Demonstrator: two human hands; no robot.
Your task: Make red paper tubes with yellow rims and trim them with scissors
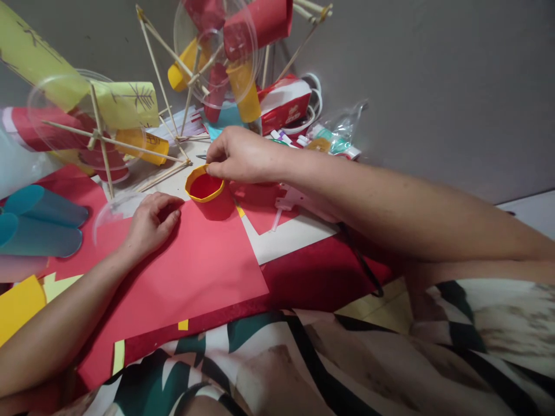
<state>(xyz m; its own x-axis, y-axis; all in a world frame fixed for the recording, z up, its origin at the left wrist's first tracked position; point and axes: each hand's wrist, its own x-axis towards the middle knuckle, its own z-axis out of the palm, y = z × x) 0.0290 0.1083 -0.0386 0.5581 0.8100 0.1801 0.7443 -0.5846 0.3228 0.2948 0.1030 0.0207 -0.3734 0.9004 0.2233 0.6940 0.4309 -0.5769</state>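
Red sheet (195,266) before cup (209,196) bare — open lane from near side. Left hand (151,222) lies loose just left of cup. Right hand (240,155) pinches far rim, forearm bars right side. Behind: left wheel (99,138), back wheel (217,52), tissue pack (284,104), bag (338,136) — crowded. Blue rolls (39,222) block far left. Cord (364,266) crosses right.

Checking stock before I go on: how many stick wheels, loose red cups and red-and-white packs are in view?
stick wheels, one left, one upper: 2
loose red cup, yellow rim pinched by the right hand: 1
red-and-white pack: 1
Total: 4
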